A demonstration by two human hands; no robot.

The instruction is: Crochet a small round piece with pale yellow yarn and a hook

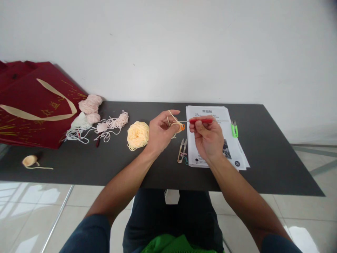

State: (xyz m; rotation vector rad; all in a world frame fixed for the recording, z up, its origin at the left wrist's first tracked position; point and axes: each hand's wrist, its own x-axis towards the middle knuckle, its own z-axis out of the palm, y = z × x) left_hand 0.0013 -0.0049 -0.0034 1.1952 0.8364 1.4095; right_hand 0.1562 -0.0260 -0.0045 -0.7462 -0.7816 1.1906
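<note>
My right hand [209, 137] grips a crochet hook by its red handle [201, 121], and the thin metal shaft points left toward my other hand. My left hand [162, 130] pinches a small piece of pale yellow yarn work [179, 125], with a yarn strand looped over its raised index finger. At the edge of that piece shows a small orange thing [182, 127], perhaps a stitch marker. The hook's tip reaches the yarn by my left fingers; whether it is inside a stitch I cannot tell. A yellow yarn ball [138, 135] lies just left of my left wrist.
Printed sheets [195, 140] lie under my right hand. Beside them are thread snips [181, 151] and green snips [234, 129]. Pink yarn [91, 104], white yarn [80, 123] and a dark red bag [34, 102] occupy the left, with a small yellow crocheted piece [30, 160] near the front edge.
</note>
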